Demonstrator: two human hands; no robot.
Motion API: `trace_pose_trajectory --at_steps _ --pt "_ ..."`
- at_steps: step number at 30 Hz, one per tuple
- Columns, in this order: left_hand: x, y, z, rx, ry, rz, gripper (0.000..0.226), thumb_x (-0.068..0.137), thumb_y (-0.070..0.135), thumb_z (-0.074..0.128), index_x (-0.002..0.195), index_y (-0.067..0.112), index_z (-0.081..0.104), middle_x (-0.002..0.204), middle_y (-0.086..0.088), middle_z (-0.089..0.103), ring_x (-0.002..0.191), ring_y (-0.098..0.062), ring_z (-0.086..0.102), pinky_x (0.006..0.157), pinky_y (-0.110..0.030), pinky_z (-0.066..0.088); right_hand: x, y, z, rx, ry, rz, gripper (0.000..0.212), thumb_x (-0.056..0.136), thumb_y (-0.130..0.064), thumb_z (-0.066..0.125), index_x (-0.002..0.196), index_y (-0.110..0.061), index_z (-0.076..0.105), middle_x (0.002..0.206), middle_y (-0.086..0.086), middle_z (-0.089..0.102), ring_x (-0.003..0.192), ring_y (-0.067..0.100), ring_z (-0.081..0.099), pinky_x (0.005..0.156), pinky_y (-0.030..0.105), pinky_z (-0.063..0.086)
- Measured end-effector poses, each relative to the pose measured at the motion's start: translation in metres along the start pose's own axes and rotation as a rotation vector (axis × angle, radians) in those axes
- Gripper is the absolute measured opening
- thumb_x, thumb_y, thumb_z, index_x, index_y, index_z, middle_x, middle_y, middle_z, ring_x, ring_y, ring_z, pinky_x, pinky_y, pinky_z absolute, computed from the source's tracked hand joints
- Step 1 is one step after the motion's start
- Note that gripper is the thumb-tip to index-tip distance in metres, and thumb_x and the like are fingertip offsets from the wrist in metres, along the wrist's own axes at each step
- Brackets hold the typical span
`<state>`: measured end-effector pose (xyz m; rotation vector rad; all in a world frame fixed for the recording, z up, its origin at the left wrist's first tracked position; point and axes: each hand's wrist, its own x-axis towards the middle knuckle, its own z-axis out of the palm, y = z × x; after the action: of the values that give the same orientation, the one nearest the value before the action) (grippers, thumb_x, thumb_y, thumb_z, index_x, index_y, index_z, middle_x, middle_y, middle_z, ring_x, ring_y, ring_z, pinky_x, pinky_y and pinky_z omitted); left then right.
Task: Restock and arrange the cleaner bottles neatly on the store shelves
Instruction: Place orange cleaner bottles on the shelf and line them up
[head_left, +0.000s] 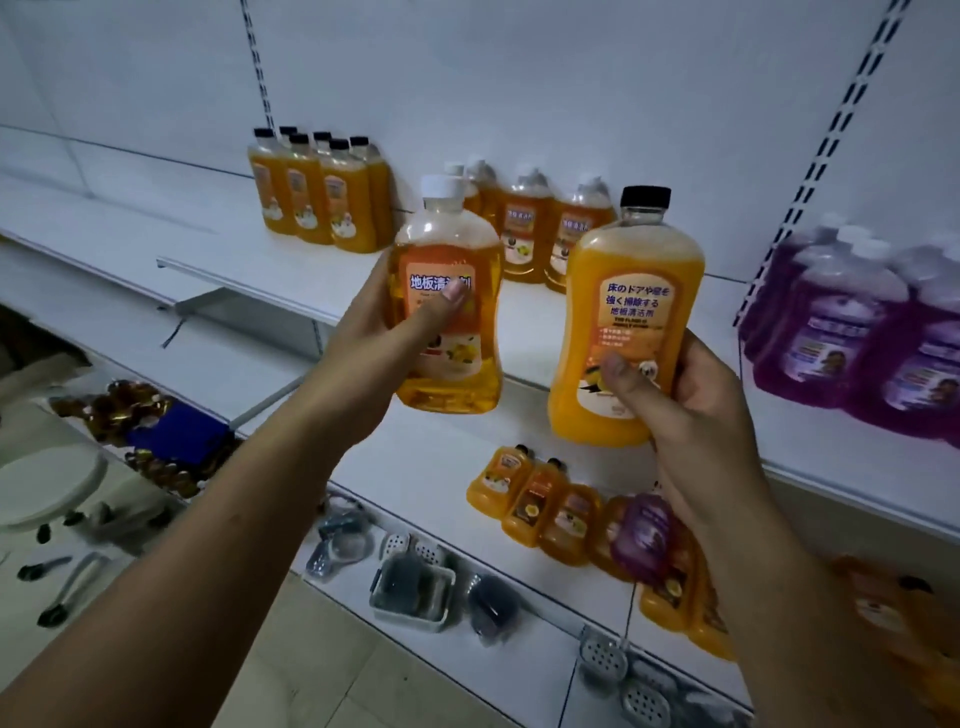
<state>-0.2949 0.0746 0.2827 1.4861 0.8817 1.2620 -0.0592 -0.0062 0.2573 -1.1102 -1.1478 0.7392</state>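
Head view showed my left grip (387, 332) curled round a white-capped clear plastic bottle of amber cleaner (451, 244). My right grip (693, 415) was wrapped round a black-capped plastic bottle of opaque orange cleaner (635, 280). I held both upright and apart, in front of the white metal shelf (244, 249), where orange bottles (522, 228) stood, with purple bottles (831, 322) further right.

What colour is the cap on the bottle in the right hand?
Black. The cap on that bottle shows best in the head view.
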Motion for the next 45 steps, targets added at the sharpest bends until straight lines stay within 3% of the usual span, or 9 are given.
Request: trace_pose_trajectory --at_steps 6,13,15,19,22,28,32,38,45 --pt "0.092 -0.004 -0.005 0.078 -0.011 0.187 0.066 0.085 0.036 0.083 0.143 0.022 0.052 0.130 -0.002 0.069 0.117 -0.016 0.071 0.094 -0.042 0.062 0.070 0.014 0.012 0.027 0.048 -0.056 0.055 0.073 -0.047 0.080 0.123 -0.026 0.068 0.117 -0.006 0.078 0.110 0.015 0.074 0.101 0.048 0.056" --pt "0.183 0.001 -0.009 0.387 -0.166 0.405 0.066 0.085 0.022 0.088 0.140 0.018 0.051 0.121 -0.001 0.070 0.108 -0.015 0.073 0.084 -0.031 0.063 0.133 0.023 0.024 0.057 0.120 -0.073 0.062 0.070 -0.048 0.081 0.125 -0.023 0.068 0.120 -0.003 0.077 0.112 0.018 0.074 0.102 0.048 0.056" --pt "0.205 -0.002 -0.007 0.483 -0.202 0.445 0.064 0.084 0.023 0.089 0.136 0.023 0.052 0.116 0.006 0.069 0.103 -0.007 0.072 0.080 -0.024 0.061 0.143 0.025 0.029 0.049 0.138 -0.082 0.061 0.069 -0.047 0.081 0.124 -0.022 0.068 0.119 -0.002 0.078 0.111 0.019 0.074 0.102 0.049 0.057" --pt "0.247 -0.012 -0.007 0.672 -0.329 0.522 0.070 0.078 0.043 0.088 0.137 0.026 0.056 0.120 0.008 0.067 0.108 -0.011 0.066 0.086 -0.026 0.056 0.158 0.030 0.039 -0.001 0.167 -0.077 0.055 0.070 -0.044 0.080 0.121 -0.025 0.069 0.117 -0.004 0.079 0.109 0.017 0.075 0.098 0.045 0.058" --pt "0.278 -0.016 -0.005 0.721 -0.411 0.544 0.067 0.077 0.041 0.089 0.136 0.025 0.062 0.119 0.011 0.069 0.105 -0.006 0.065 0.088 -0.020 0.050 0.168 0.033 0.048 -0.047 0.178 -0.066 0.051 0.072 -0.040 0.078 0.120 -0.025 0.069 0.114 -0.006 0.079 0.106 0.015 0.076 0.092 0.036 0.061" --pt "0.320 -0.028 -0.003 0.821 -0.430 0.561 0.071 0.072 0.049 0.091 0.134 0.031 0.063 0.128 0.007 0.061 0.110 -0.014 0.061 0.095 -0.037 0.054 0.190 0.038 0.064 -0.123 0.202 -0.048 0.054 0.073 -0.041 0.077 0.124 -0.025 0.069 0.112 -0.010 0.079 0.103 0.012 0.076 0.086 0.028 0.062" --pt "0.331 -0.036 0.000 0.931 -0.401 0.573 0.076 0.067 0.064 0.082 0.134 0.032 0.065 0.129 0.003 0.063 0.114 -0.020 0.064 0.107 -0.054 0.045 0.199 0.042 0.069 -0.144 0.210 -0.034 0.055 0.071 -0.043 0.078 0.123 -0.027 0.069 0.110 -0.013 0.079 0.102 0.010 0.076 0.083 0.025 0.061" --pt "0.340 -0.048 -0.001 1.082 -0.320 0.615 0.070 0.076 0.063 0.083 0.131 0.026 0.062 0.123 0.002 0.066 0.120 -0.022 0.058 0.119 -0.045 0.020 0.204 0.053 0.068 -0.168 0.246 0.000 0.057 0.069 -0.049 0.078 0.122 -0.029 0.069 0.113 -0.014 0.078 0.105 0.010 0.075 0.093 0.036 0.060" --pt "0.345 -0.054 -0.008 1.109 -0.293 0.685 0.089 0.069 0.062 0.087 0.141 0.031 0.046 0.127 0.005 0.067 0.119 -0.024 0.060 0.112 -0.044 0.029 0.208 0.060 0.064 -0.169 0.285 0.043 0.073 0.064 -0.060 0.077 0.129 -0.028 0.067 0.121 -0.011 0.076 0.111 0.014 0.074 0.101 0.047 0.058"
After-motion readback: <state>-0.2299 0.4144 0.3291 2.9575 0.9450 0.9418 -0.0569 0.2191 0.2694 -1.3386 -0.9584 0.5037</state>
